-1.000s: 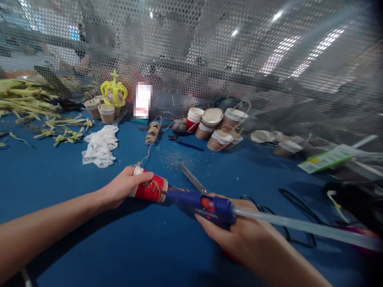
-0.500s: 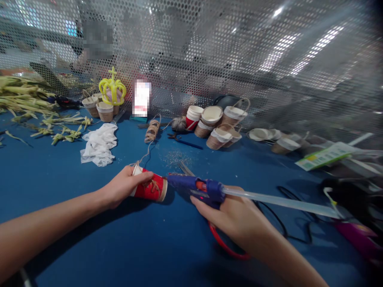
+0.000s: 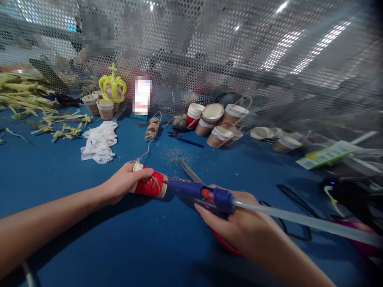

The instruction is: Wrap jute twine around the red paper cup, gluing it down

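Observation:
On the left, my left hand (image 3: 122, 181) is wrapped round a red paper cup (image 3: 148, 189), which lies tipped with its base to the right. Twine (image 3: 145, 155) runs from the cup's white rim back to a wound bundle of twine (image 3: 152, 128). My right hand (image 3: 230, 217) grips a blue hot glue gun (image 3: 191, 190), a long clear glue stick (image 3: 302, 219) sticking out of its rear. The gun's nozzle is at the cup's base edge; whether it touches I cannot tell. Scissors (image 3: 191, 171) with red handles lie partly hidden under my right hand.
White crumpled cloth (image 3: 100, 141) lies at the left, near dried husks (image 3: 26, 95). Several twine-wrapped cups (image 3: 220, 135), pliers (image 3: 187, 139) and a yellow crown (image 3: 113, 88) stand or lie along the back by a perforated metal screen (image 3: 179, 52). A black cable (image 3: 295, 201) loops at the right.
My right hand and the rear of the glue gun have shifted right and slightly down, showing more of the scissor blades. The nozzle stays by the cup, which my left hand holds almost still.

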Tool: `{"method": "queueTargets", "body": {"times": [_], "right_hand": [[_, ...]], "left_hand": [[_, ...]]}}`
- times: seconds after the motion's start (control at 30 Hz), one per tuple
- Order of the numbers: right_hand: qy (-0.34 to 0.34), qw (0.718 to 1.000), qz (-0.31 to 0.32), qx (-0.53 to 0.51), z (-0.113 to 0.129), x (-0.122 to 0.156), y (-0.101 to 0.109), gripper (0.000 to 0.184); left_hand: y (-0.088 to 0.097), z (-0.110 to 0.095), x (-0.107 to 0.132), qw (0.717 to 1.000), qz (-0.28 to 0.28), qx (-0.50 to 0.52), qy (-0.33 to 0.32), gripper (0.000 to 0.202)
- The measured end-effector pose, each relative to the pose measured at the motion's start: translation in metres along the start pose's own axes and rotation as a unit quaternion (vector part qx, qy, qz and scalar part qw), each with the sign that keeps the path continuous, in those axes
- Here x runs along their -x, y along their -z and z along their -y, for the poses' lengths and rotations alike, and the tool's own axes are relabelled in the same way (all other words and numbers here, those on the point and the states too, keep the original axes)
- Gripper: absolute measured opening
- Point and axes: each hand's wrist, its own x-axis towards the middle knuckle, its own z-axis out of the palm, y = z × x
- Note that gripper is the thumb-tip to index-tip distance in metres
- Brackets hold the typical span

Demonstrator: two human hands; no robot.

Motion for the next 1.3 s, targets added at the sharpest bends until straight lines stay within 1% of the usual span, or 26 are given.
{"method": "queueTargets", "body": {"times": [0.07, 0.1, 0.13, 0.2, 0.3, 0.4, 0.5, 0.6, 0.7, 0.87, 0.93, 1.03, 1.1, 1.13, 1.23, 1.3], "right_hand": [[0.037, 0.999, 0.002, 0.035, -0.001, 0.004, -0.001, 0.018], [0.045, 0.998, 0.003, 0.045, -0.001, 0.005, -0.001, 0.019], [0.039, 0.998, 0.004, 0.046, 0.000, 0.006, -0.001, 0.019], [0.007, 1.000, 0.005, 0.028, 0.003, 0.007, 0.000, 0.019], [-0.021, 1.000, 0.014, -0.003, 0.008, 0.007, 0.002, 0.018], [-0.027, 0.999, 0.025, -0.008, 0.008, 0.007, 0.002, 0.018], [-0.024, 0.999, 0.039, 0.020, 0.004, 0.006, 0.003, 0.018], [-0.029, 0.997, 0.061, 0.042, 0.002, 0.002, 0.003, 0.020], [-0.071, 0.994, 0.079, 0.025, -0.001, -0.003, 0.002, 0.021], [-0.123, 0.989, 0.078, 0.025, -0.008, -0.008, -0.005, 0.023], [-0.162, 0.983, 0.083, 0.024, -0.008, -0.010, -0.006, 0.025], [-0.226, 0.967, 0.111, -0.036, -0.006, -0.013, -0.005, 0.027], [-0.251, 0.955, 0.119, -0.104, -0.005, -0.015, -0.004, 0.028], [-0.256, 0.950, 0.114, -0.137, -0.007, -0.016, -0.003, 0.027], [-0.267, 0.938, 0.065, -0.210, -0.021, -0.021, -0.003, 0.019], [-0.283, 0.929, 0.010, -0.239, -0.036, -0.026, -0.006, 0.021]], "left_hand": [[0.000, 0.000, -0.001, 1.000, -0.002, -0.001, 0.002, 0.023], [0.000, -0.001, -0.001, 1.000, 0.000, 0.000, 0.001, 0.022], [0.000, -0.001, -0.001, 1.000, 0.002, 0.002, 0.000, 0.022], [0.000, -0.001, -0.001, 1.000, 0.002, 0.002, -0.002, 0.021], [0.001, 0.000, -0.002, 1.000, -0.007, -0.003, -0.003, 0.020], [0.002, 0.002, -0.003, 1.000, -0.005, -0.001, -0.002, 0.020], [0.003, 0.003, -0.002, 1.000, 0.000, 0.001, -0.001, 0.021], [0.002, 0.002, -0.001, 1.000, -0.007, -0.004, 0.000, 0.023], [0.000, 0.001, 0.002, 1.000, -0.007, -0.005, -0.002, 0.023], [-0.001, 0.002, 0.002, 1.000, -0.010, -0.004, -0.008, 0.022], [0.000, 0.004, 0.001, 1.000, -0.009, -0.010, -0.014, 0.024], [0.001, 0.006, 0.000, 1.000, -0.004, -0.021, -0.021, 0.026], [0.001, 0.006, 0.000, 1.000, -0.005, -0.022, -0.021, 0.025], [0.001, 0.006, 0.000, 1.000, -0.007, -0.020, -0.022, 0.025], [0.000, 0.005, 0.002, 1.000, -0.012, -0.009, -0.024, 0.024], [-0.001, 0.004, 0.003, 1.000, -0.011, 0.002, -0.027, 0.024]]}}
